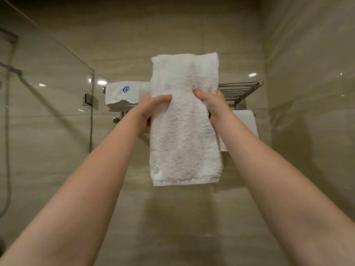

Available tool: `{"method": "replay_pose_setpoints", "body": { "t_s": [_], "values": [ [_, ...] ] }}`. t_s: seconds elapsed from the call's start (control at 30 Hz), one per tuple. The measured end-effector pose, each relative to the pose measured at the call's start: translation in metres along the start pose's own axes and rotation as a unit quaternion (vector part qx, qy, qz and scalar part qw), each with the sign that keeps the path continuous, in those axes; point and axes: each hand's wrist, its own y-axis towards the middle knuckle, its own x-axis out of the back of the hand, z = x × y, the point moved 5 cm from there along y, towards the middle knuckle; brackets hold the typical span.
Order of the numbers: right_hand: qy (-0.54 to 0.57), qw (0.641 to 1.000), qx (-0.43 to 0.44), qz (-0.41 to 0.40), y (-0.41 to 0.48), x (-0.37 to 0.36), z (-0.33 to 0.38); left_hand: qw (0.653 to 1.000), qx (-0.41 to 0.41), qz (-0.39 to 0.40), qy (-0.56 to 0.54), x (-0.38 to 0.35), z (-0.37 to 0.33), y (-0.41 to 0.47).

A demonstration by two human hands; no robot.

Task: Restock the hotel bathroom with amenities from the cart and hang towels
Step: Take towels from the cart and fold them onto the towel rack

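Towel (pixel 184 121), folded and white, was held upright by left hand (pixel 151 112) and right hand (pixel 211 106), each pinching a side edge, thumbs in front, fingers curled behind. Soft, light and floppy, it likely needed both edges supported. Beyond it, a monogrammed towel (pixel 123 93) lay on the steel rack (pixel 240 89).

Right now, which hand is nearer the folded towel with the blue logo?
Left. The left hand grips the raised towel just beside the logo towel; the right hand grips its far edge.
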Motion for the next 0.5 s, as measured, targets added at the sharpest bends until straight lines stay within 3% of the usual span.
{"method": "replay_pose_setpoints", "body": {
  "t_s": [0.23,0.5],
  "values": [
    [0.003,0.998,0.06,-0.015,0.071,-0.03,0.023,0.994,0.067,0.072,0.05,0.022,0.017,0.028],
    [-0.014,0.995,0.089,-0.035,0.142,-0.031,0.042,0.996,-0.079,-0.017,0.029,0.007,-0.022,0.093]
  ]
}}
